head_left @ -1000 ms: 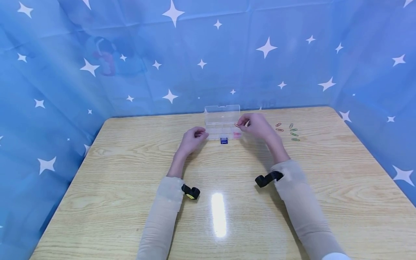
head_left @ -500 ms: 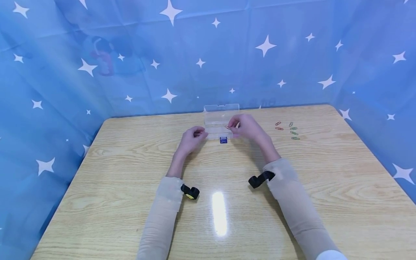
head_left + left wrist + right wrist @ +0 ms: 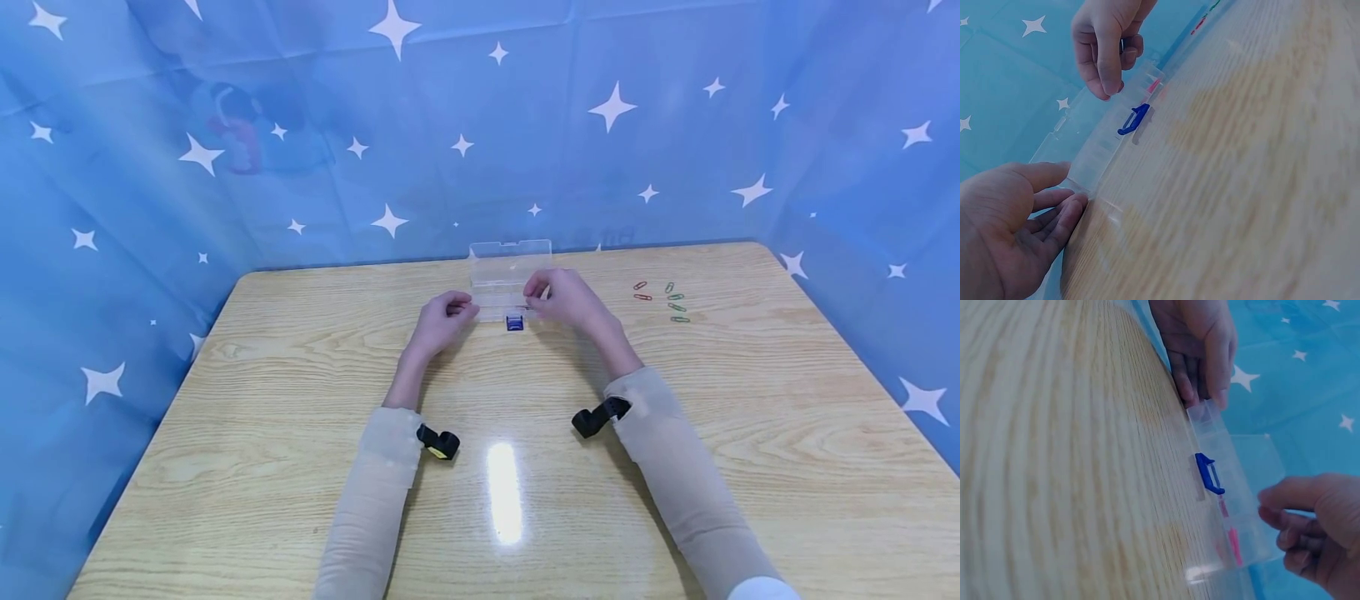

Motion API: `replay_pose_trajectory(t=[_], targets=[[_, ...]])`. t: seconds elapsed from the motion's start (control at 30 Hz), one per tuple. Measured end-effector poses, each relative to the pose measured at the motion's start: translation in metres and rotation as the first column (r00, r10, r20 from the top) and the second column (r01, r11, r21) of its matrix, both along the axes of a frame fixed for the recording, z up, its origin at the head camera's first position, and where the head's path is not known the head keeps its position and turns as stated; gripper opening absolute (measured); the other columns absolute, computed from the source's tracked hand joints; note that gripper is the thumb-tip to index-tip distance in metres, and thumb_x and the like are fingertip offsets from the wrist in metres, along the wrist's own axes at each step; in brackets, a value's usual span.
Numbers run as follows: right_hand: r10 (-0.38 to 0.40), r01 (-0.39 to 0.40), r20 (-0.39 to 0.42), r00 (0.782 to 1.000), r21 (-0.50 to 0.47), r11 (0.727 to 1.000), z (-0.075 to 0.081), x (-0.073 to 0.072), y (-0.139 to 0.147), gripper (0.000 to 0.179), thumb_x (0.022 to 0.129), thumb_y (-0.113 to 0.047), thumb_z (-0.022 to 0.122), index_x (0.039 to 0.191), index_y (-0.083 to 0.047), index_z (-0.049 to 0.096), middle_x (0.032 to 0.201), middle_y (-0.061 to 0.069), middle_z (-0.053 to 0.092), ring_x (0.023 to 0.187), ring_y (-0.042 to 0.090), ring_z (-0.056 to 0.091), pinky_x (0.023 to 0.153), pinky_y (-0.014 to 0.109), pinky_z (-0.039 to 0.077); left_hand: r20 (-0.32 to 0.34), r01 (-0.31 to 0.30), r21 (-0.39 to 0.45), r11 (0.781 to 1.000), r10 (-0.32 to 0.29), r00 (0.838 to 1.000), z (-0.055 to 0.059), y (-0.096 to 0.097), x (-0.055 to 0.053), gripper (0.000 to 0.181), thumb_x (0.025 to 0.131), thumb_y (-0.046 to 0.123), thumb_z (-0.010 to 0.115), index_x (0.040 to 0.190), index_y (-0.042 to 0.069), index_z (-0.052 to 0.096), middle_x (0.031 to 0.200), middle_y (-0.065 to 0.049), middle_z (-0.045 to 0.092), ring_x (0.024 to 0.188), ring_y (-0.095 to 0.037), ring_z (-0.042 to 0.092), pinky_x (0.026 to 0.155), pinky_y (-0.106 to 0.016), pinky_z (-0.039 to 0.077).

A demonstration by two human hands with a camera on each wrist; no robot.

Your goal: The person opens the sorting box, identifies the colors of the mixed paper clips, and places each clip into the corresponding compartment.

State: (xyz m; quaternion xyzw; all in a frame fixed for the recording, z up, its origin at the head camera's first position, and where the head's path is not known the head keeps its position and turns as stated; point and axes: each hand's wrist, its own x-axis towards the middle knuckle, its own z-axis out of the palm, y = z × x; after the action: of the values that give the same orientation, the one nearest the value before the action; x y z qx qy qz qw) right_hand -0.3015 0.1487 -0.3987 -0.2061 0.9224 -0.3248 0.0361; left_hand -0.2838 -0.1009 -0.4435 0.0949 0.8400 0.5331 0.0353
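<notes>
A clear plastic compartment box (image 3: 498, 271) stands with its lid raised at the back of the table, a blue latch (image 3: 514, 322) at its front. My left hand (image 3: 444, 322) holds the box's left end between thumb and fingers. Over the box's right half is my right hand (image 3: 566, 297), thumb and forefinger tips close together, with no clip showing between them in the wrist views. In the right wrist view a small red piece (image 3: 1223, 507) lies in a compartment near the latch. Something pink (image 3: 1235, 546) fills part of the end compartment beside it.
To the right of the box lie two red paper clips (image 3: 642, 297) and several green paper clips (image 3: 677, 307) on the wooden table (image 3: 300, 358). A blue star-patterned curtain (image 3: 315, 125) hangs behind the table's far edge.
My right hand has moved left and lower over the box. The red paper clip seen earlier between its fingertips has been let go there. The left hand stays at the box's left end.
</notes>
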Motion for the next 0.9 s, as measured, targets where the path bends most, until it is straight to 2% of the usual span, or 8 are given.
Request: replay_pose_trajectory(t=[0.27,0.53,0.9], targets=[[-0.001,0.001,-0.007,1.0,0.004,1.0,0.001,-0.001,0.005,0.018,0.097,-0.011,0.065,0.11,0.0,0.071,0.1,0.011,0.069,0.088,0.025,0.063,0.078,0.039,0.053,0.001,-0.001,-0.001,1.0,0.001,1.0,0.001,0.0,0.0,0.038,0.103,0.022,0.062,0.132,-0.003,0.061,0.12,-0.016,0.064,0.112,-0.028,0.06,0.096,-0.038,0.05],[-0.02,0.021,-0.007,1.0,0.034,0.999,0.005,-0.002,0.014,0.02,0.097,-0.012,0.065,0.113,-0.001,0.07,0.101,0.012,0.068,0.089,0.027,0.063,0.077,0.042,0.051,0.007,-0.013,0.008,1.0,0.013,1.0,-0.001,0.0,0.001,0.038,0.103,0.021,0.062,0.132,-0.003,0.061,0.12,-0.016,0.064,0.112,-0.028,0.06,0.096,-0.038,0.05],[-0.07,0.07,-0.007,0.998,0.057,0.996,0.001,-0.002,0.039,0.023,0.097,-0.012,0.064,0.117,-0.002,0.068,0.105,0.012,0.067,0.093,0.028,0.061,0.082,0.045,0.051,-0.004,-0.011,-0.003,1.0,0.011,1.0,-0.001,0.0,0.0,0.037,0.102,0.022,0.062,0.131,-0.002,0.062,0.118,-0.015,0.064,0.111,-0.027,0.06,0.097,-0.038,0.05]])
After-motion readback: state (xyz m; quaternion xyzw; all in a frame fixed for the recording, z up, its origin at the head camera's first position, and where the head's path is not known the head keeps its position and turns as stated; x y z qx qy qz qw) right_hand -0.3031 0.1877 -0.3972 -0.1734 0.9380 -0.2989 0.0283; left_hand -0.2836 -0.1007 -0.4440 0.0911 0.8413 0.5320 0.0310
